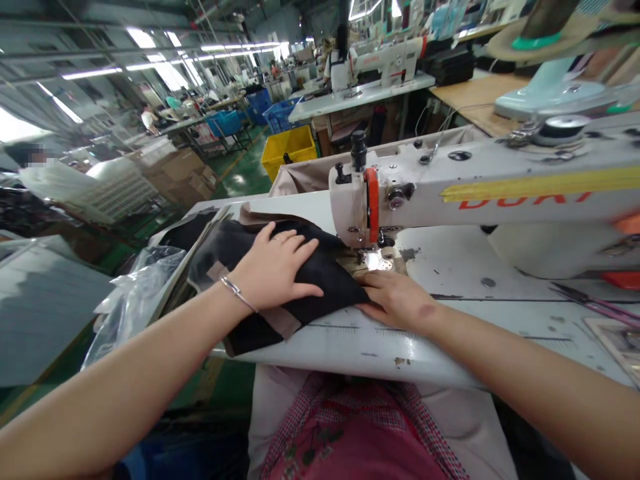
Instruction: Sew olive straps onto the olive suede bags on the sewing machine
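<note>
A piece of black fabric [325,283] with beige strips along parts of its edge lies on the sewing machine table [380,347]. My left hand [275,267] rests flat on it, fingers spread and holding nothing. At the fabric's right corner, just in front of the lit needle area, my right hand [395,299] has its fingers closed on the edge; the fingertips are partly hidden. The white sewing machine [420,193] stands behind both hands, its head above the fabric's right end. Whether the needle is in the fabric cannot be made out.
Scissors [595,303] lie at the table's right side. Clear plastic wrap [135,287] hangs by the left edge. Beyond the machine are a yellow bin [290,150], blue crates [283,113] and another sewing machine [395,63]. Other people sit farther off.
</note>
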Available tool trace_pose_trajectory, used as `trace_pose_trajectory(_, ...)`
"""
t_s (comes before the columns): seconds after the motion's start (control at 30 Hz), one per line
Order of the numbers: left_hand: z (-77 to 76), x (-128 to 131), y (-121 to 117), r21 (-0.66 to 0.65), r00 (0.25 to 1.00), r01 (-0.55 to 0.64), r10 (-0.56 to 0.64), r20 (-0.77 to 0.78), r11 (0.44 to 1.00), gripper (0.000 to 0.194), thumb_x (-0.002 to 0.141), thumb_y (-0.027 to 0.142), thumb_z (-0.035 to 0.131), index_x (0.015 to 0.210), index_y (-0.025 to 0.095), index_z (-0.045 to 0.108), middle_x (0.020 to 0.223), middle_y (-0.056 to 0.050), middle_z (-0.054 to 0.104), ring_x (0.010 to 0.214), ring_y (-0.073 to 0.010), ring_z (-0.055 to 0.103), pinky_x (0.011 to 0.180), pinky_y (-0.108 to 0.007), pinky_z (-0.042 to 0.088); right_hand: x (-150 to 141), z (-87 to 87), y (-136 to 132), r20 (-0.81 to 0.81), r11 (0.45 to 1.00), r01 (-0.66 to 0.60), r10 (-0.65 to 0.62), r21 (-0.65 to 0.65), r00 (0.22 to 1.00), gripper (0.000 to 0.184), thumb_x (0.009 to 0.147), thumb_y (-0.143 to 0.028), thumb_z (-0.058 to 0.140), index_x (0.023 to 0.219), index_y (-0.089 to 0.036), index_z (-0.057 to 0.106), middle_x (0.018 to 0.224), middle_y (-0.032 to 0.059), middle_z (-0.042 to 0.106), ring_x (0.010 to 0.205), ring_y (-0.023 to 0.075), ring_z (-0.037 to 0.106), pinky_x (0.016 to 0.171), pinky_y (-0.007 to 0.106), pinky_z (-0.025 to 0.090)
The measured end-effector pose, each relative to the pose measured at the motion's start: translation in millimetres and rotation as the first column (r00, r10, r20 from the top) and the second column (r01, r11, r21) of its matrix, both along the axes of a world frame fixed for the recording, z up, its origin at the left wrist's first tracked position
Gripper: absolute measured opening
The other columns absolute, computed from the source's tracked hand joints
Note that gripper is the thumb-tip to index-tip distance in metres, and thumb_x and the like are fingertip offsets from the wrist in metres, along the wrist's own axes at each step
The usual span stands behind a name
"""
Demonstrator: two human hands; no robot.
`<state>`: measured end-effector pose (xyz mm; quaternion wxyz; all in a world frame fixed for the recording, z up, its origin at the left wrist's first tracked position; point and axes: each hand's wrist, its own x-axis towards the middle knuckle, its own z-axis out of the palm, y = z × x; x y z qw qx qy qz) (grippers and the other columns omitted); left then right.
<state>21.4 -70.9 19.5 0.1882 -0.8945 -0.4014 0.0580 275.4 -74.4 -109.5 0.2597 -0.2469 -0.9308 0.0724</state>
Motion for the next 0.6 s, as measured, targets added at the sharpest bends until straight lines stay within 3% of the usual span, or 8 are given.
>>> trace_pose_trajectory(0.07, 5.1, -11, 3, -0.029, 0.994, -0.078, 0.076, -0.076, 0.997, 0.056, 0.082, 0.067, 0.054, 0.097, 0.014, 0.065, 0.092, -0.012, 0.069, 0.092, -0.0294, 0.064, 0.089, -0.046, 0.044, 1, -0.1, 1, -0.004, 1.000, -0.003, 0.003, -0.004, 1.000, 0.023, 0.091, -0.025, 0.052, 0.104, -0.017, 0.069, 0.111, 0.0113, 0.066, 0.106, 0.0210, 0.060, 0.091, 0.039, 0.051)
trace_pose_trajectory(0.17, 10.6, -4, -36, -0.064, 0.992, 0.091, -0.096, -0.083, 0.994, 0.031, 0.091, 0.043, 0.054, 0.076, 0.018, 0.062, 0.075, -0.006, 0.066, 0.073, -0.0227, 0.062, 0.069, -0.037, 0.046, 2, -0.4, 2, 0.004, 1.000, -0.022, 0.022, -0.009, 1.000, 0.029, 0.086, -0.023, 0.057, 0.112, -0.016, 0.067, 0.116, 0.0125, 0.064, 0.111, 0.0228, 0.058, 0.093, 0.041, 0.050)
trace_pose_trajectory(0.23, 15.5, 9, -80, -0.116, 0.954, 0.295, -0.298, -0.014, 0.948, 0.019, 0.091, 0.028, 0.055, 0.075, 0.020, 0.062, 0.070, -0.003, 0.065, 0.067, -0.0199, 0.060, 0.068, -0.036, 0.046, 3, -0.5, 3, 0.021, 0.998, -0.054, 0.054, -0.011, 0.998, 0.041, 0.082, -0.024, 0.060, 0.122, -0.015, 0.062, 0.122, 0.0134, 0.062, 0.116, 0.0238, 0.056, 0.096, 0.042, 0.048)
trace_pose_trajectory(0.27, 19.2, 16, -101, -0.165, 0.939, 0.340, -0.343, 0.014, 0.926, 0.014, 0.090, 0.025, 0.055, 0.079, 0.021, 0.064, 0.070, -0.002, 0.065, 0.066, -0.0191, 0.060, 0.074, -0.038, 0.048, 4, -0.4, 3, 0.033, 0.997, -0.073, 0.074, -0.013, 0.997, 0.046, 0.081, -0.024, 0.061, 0.126, -0.015, 0.060, 0.124, 0.0136, 0.061, 0.119, 0.0240, 0.054, 0.098, 0.042, 0.047)
trace_pose_trajectory(0.37, 32.8, 25, -138, -0.351, 0.949, 0.314, -0.282, 0.140, 0.882, 0.029, 0.090, 0.044, 0.054, 0.108, 0.024, 0.066, 0.081, -0.002, 0.072, 0.074, -0.0185, 0.066, 0.090, -0.037, 0.049, 6, 0.2, -4, 0.071, 0.992, -0.125, 0.126, -0.017, 0.990, 0.053, 0.080, -0.025, 0.063, 0.131, -0.015, 0.057, 0.133, 0.0144, 0.057, 0.127, 0.0246, 0.048, 0.104, 0.042, 0.042)
trace_pose_trajectory(0.47, 32.7, 19, -128, -0.494, 0.980, 0.169, -0.093, 0.176, 0.853, 0.036, 0.097, 0.041, 0.042, 0.128, 0.028, 0.057, 0.107, 0.000, 0.072, 0.090, -0.0149, 0.069, 0.083, -0.028, 0.052, 2, -1.9, -26, 0.105, 0.983, -0.180, 0.184, -0.048, 0.977, 0.058, 0.081, -0.027, 0.062, 0.137, -0.015, 0.051, 0.141, 0.0142, 0.051, 0.134, 0.0233, 0.041, 0.110, 0.042, 0.035)
trace_pose_trajectory(0.53, 15.3, 10, -105, -0.500, 0.994, 0.024, 0.034, 0.106, 0.866, 0.040, 0.099, 0.031, 0.035, 0.135, 0.023, 0.050, 0.124, -0.004, 0.065, 0.104, -0.0162, 0.066, 0.086, -0.028, 0.051, -6, -6.0, -46, 0.107, 0.980, -0.176, 0.186, -0.096, 0.977, 0.060, 0.084, -0.026, 0.058, 0.142, -0.014, 0.045, 0.145, 0.0140, 0.046, 0.137, 0.0220, 0.037, 0.113, 0.043, 0.031)
trace_pose_trajectory(0.6, -12.4, 0, -81, -0.462, 0.991, -0.105, 0.130, 0.023, 0.881, 0.045, 0.099, 0.030, 0.035, 0.141, 0.017, 0.044, 0.134, -0.010, 0.058, 0.113, -0.0209, 0.062, 0.092, -0.032, 0.049, -17, -11.6, -64, 0.093, 0.984, -0.109, 0.123, -0.141, 0.988, 0.058, 0.089, -0.024, 0.052, 0.145, -0.014, 0.040, 0.148, 0.0137, 0.042, 0.140, 0.0216, 0.032, 0.115, 0.043, 0.028)
